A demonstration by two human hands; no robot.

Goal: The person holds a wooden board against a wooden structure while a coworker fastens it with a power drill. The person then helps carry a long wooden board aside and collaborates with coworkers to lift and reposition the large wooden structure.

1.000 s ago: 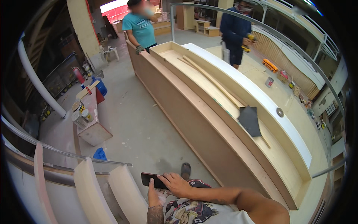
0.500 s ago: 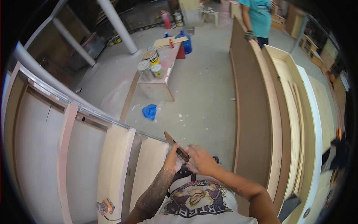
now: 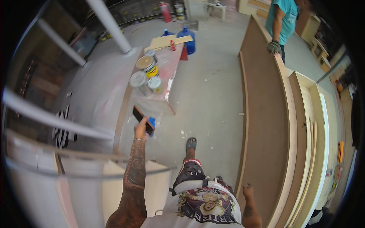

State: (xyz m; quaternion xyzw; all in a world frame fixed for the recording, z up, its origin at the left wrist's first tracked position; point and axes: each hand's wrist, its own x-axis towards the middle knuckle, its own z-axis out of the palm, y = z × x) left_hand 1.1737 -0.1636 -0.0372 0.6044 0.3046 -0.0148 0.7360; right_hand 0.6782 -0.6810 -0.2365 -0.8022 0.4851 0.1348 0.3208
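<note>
— Phone [image 3: 138, 115] first: where is it?

— Up in my left hand [image 3: 141, 129], arm stretched out ahead of me. My fingers are curled shut around its lower end, and the dark slab sticks up and tilts away to the left. It sits over the concrete floor [image 3: 207, 95], just in front of a small blue thing [image 3: 151, 122] lying down there.

— And your right hand [image 3: 248, 189]?

— Low at my side, holding nothing. The fingers look loosely bent, right beside the edge of the long wooden panel [image 3: 266, 125], but I cannot tell whether they touch it.

— What else is around?

— A low pink bench [image 3: 167, 81] ahead of the phone, with paint cans [image 3: 146, 74] on it and a blue water jug [image 3: 189, 40] at its far end. At the far end of the panel another person in a teal shirt [image 3: 283, 17] rests a gloved hand [image 3: 273, 46] on its top edge.
</note>
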